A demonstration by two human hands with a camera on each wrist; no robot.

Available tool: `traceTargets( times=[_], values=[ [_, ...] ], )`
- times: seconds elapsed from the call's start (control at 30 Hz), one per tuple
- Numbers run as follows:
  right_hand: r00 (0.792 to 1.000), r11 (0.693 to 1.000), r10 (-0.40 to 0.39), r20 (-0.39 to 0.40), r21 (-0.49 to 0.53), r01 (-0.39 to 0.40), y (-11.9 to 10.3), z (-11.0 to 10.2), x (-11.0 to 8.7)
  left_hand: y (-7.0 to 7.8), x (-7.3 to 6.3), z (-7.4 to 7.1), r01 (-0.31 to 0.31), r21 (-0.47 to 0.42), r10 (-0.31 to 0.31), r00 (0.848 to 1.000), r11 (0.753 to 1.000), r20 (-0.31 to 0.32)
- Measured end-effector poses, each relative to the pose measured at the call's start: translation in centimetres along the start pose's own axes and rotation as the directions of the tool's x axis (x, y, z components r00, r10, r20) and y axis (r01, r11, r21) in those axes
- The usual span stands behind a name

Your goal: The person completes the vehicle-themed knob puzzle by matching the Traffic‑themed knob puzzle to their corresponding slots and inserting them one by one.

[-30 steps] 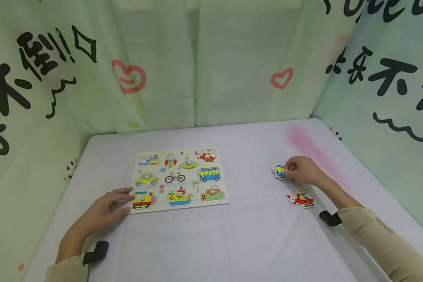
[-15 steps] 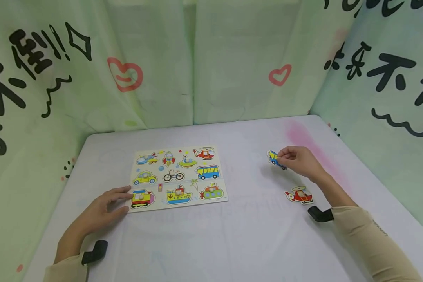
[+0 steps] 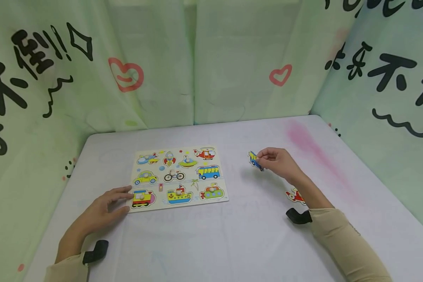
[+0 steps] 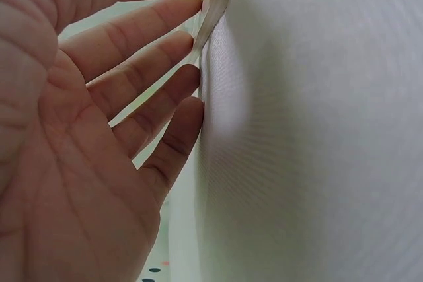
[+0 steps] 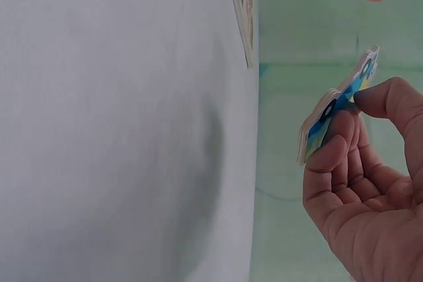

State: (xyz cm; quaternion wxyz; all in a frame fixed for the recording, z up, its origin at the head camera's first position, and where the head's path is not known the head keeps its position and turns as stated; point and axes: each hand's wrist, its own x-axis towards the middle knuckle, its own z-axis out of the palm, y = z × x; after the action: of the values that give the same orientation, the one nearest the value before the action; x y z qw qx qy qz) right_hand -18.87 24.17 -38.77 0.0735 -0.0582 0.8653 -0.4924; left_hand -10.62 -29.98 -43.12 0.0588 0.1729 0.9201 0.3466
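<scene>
My right hand [image 3: 278,162] pinches a small blue and yellow bus puzzle piece [image 3: 252,158], held tilted above the table to the right of the puzzle board [image 3: 161,202]. In the right wrist view, thumb and fingers grip the piece [image 5: 338,102] and its layered edge shows. The board lies flat, with a bus picture [image 3: 208,172] and a helicopter picture [image 3: 205,154] on its right side. At its left edge my left hand [image 3: 100,209] rests with fingers extended, touching the board beside the train piece [image 3: 143,199]. The left wrist view shows those fingers against the board's edge [image 4: 217,8].
A red helicopter piece [image 3: 294,196] lies on the white table [image 3: 183,243], partly hidden behind my right forearm. Black wrist mounts [image 3: 96,252] sit at both cuffs. A green printed curtain [image 3: 232,90] encloses the table at the back and sides.
My right hand has lifted the bus piece off the table and carried it left toward the board. The forearm now partly covers the helicopter piece. My left hand stays at the board.
</scene>
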Motion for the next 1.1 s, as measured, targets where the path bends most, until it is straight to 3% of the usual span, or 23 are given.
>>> traceTargets(
  times=[0.27, 0.53, 0.83, 1.1],
  values=[
    [0.998, 0.999, -0.035, 0.049, 0.033, 0.034, -1.2, 3.4, 1.4, 0.2, 0.0, 0.1, -0.017, 0.000, 0.017, 1.000, 1.000, -0.010],
    [0.996, 0.999, -0.052, 0.073, 0.001, 0.052, -2.5, 6.5, 2.9, 0.2, 0.0, 0.0, -0.020, -0.005, 0.020, 1.000, 1.000, -0.012],
    [0.979, 0.992, -0.128, 0.162, 0.004, 0.129, -3.3, 10.0, 4.5, 0.1, -0.1, 0.0, -0.011, -0.019, 0.010, 1.000, 1.000, -0.013],
    [0.955, 0.946, -0.213, 0.204, -0.202, 0.254, -4.3, 11.9, 5.6, 0.1, 0.0, -0.1, -0.005, -0.019, 0.005, 1.000, 1.000, -0.008]
  ],
)
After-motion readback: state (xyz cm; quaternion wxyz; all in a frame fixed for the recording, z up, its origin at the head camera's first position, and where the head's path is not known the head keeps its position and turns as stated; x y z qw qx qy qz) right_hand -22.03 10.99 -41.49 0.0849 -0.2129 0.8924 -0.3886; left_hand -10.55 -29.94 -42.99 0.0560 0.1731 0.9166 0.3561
